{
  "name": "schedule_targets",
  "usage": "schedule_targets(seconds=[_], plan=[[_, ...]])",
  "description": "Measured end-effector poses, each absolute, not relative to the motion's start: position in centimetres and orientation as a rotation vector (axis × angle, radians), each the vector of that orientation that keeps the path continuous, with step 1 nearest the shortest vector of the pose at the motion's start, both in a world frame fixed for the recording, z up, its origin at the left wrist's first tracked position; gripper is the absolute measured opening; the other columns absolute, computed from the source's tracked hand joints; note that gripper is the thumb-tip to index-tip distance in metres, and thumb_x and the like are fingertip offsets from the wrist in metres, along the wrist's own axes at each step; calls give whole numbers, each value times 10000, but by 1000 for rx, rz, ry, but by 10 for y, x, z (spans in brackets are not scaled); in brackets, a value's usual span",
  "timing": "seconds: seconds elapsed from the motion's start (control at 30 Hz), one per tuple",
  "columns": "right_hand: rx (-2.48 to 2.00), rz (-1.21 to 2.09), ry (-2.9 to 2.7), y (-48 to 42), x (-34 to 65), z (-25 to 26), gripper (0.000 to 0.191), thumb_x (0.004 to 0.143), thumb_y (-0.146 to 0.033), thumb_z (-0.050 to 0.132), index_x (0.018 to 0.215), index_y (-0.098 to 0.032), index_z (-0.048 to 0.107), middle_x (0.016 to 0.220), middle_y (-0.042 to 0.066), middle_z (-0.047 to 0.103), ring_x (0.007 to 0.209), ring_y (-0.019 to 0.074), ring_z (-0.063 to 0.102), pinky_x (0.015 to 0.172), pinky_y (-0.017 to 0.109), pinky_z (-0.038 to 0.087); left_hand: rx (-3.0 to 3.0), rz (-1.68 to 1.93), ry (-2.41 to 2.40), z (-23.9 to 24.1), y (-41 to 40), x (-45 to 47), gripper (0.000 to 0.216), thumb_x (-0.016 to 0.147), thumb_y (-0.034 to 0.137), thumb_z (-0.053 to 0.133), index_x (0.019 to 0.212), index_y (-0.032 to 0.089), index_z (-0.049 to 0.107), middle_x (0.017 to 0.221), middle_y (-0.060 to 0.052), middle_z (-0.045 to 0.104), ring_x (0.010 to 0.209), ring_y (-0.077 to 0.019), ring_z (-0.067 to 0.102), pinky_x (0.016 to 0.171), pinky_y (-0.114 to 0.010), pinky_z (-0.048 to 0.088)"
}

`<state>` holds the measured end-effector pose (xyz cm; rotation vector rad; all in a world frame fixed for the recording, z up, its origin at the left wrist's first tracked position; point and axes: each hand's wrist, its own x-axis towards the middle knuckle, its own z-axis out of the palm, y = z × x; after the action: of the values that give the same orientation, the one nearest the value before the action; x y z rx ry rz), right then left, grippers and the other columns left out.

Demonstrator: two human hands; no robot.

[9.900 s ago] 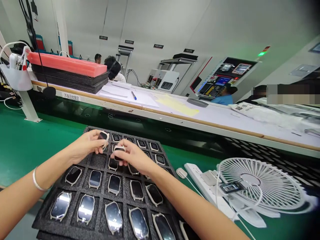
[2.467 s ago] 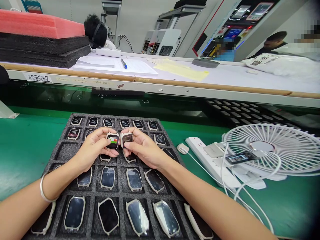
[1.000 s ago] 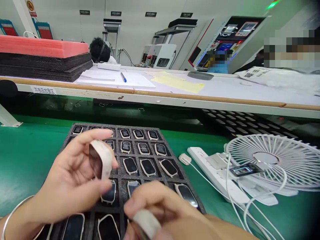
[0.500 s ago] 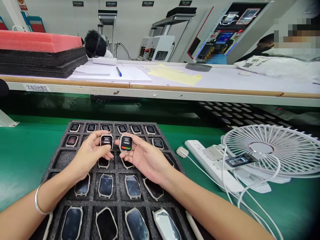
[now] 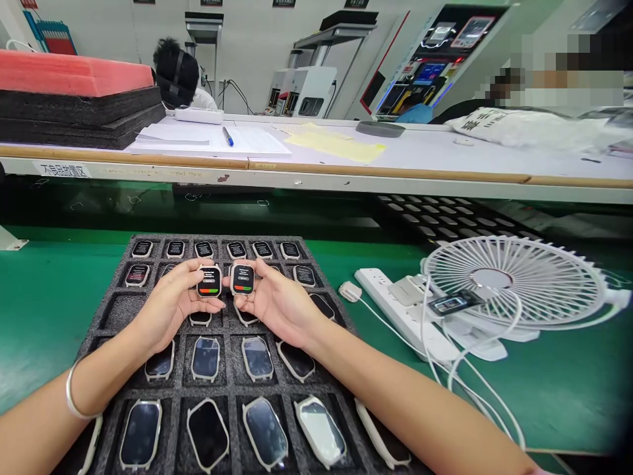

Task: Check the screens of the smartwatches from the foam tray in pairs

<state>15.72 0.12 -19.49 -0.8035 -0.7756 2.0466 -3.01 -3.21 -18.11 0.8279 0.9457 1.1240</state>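
Note:
My left hand [image 5: 168, 305] grips a beige smartwatch body [image 5: 209, 282] whose lit screen shows a red and green bar. My right hand [image 5: 274, 303] holds a second smartwatch body [image 5: 242, 279] with a similar lit screen, right beside the first. Both hands hover over a black foam tray [image 5: 111, 309] on the green bench. The tray's pockets hold several watch bodies: lit ones in the far rows [image 5: 236, 250], dark ones in the near rows [image 5: 256, 357]. A silver bracelet [image 5: 72, 400] circles my left wrist.
A white desk fan [image 5: 514, 285] lies to the right on the green mat, beside a white power strip [image 5: 400, 310] with cables and a small charger puck [image 5: 349, 290]. Behind runs a white shelf [image 5: 445, 155] with papers, a pen, and stacked black and pink foam [image 5: 74, 92]. People sit beyond.
Both hands have come back down from near the camera to the middle of the tray, side by side. Both watch screens now show the red and green bar; the view has shifted slightly.

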Motion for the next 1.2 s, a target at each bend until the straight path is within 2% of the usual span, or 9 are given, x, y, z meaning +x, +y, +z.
schedule_targets(seconds=[0.27, 0.63, 0.7, 0.77, 0.9, 1.2], plan=[[-765, 2059, -842, 2, 160, -196, 314, 1034, -423, 390, 1111, -185, 580, 946, 89, 738, 635, 161, 690, 662, 287, 506, 836, 1131, 968, -181, -33, -29, 384, 813, 315, 670, 1150, 150, 586, 978, -95, 747, 717, -196, 728, 733, -337, 584], [-734, 1982, -933, 1, 160, -199, 342, 909, -481, 610, 1091, -191, 614, 991, 94, 739, 684, 168, 693, 696, 307, 510, 832, 1153, 1004, -185, -31, -30, 307, 889, 333, 587, 1139, 158, 614, 1024, -91, 732, 690, -184, 725, 710, -337, 595], [-730, 1959, -954, 0, 160, -198, 328, 884, -441, 647, 1095, -193, 612, 992, 88, 739, 693, 166, 695, 704, 308, 507, 830, 1153, 1007, -185, -31, -30, 305, 891, 329, 580, 1141, 158, 614, 1017, -86, 730, 689, -184, 725, 710, -338, 596], [-738, 1935, -986, -1, 161, -197, 311, 833, -327, 698, 1103, -203, 607, 1004, 71, 740, 705, 158, 698, 722, 306, 504, 833, 1150, 1008, -185, -31, -30, 306, 882, 319, 588, 1142, 159, 612, 1015, -85, 731, 695, -184, 724, 714, -340, 595], [-748, 1900, -1050, -2, 162, -198, 430, 712, -97, 686, 1115, -223, 603, 1037, 40, 732, 727, 140, 699, 759, 309, 506, 862, 1134, 1012, -184, -32, -29, 339, 818, 271, 664, 1138, 174, 608, 1009, -58, 726, 700, -166, 719, 736, -330, 587], [-733, 1892, -1077, -2, 161, -198, 476, 677, -47, 649, 1118, -220, 603, 1021, 26, 728, 728, 126, 708, 764, 298, 523, 959, 1138, 1067, -185, -34, -27, 472, 695, 134, 738, 1142, 195, 599, 1034, -25, 685, 679, -123, 708, 744, -300, 583]])
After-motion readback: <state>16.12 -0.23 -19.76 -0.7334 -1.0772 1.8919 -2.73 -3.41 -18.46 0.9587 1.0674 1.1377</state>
